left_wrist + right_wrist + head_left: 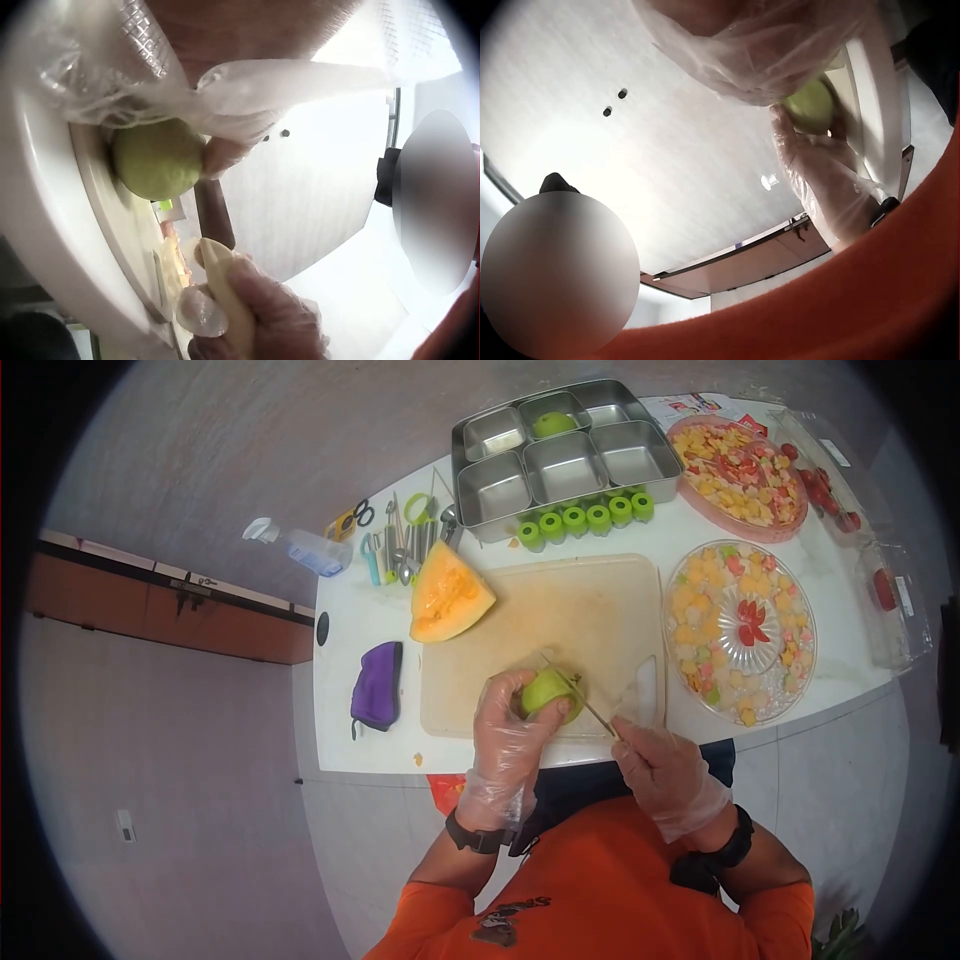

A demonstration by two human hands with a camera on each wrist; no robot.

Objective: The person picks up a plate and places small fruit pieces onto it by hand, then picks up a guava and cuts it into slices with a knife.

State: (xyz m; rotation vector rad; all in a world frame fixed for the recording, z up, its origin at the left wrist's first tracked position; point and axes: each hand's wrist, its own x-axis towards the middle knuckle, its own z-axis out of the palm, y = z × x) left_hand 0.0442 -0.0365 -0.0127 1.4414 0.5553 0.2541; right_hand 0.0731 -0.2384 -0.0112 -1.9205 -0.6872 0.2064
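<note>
On the near part of the cutting board (pixel 560 600), my gloved left hand (pixel 512 735) holds a round green fruit (pixel 540 694), with fingers on its far left side and thumb on the near side. My gloved right hand (pixel 668 768) grips the pale handle of a knife (pixel 217 274). In the head view the blade crosses the fruit's right side. From the left wrist the fruit (pixel 157 159) looks smooth and rounded, close over the board. The right wrist view catches part of the fruit (pixel 812 106) behind the left hand. A wedge of orange melon (pixel 450 598) lies at the board's left corner.
A steel tray (pixel 468 485) with compartments, one holding a green fruit, stands behind the board, green-capped cutters (pixel 575 522) before it. Right are a glass platter (pixel 700 695) and a pink dish (pixel 790 525) of cut fruit. Left are utensils, a spray bottle (pixel 318 552) and a purple pouch (pixel 377 685).
</note>
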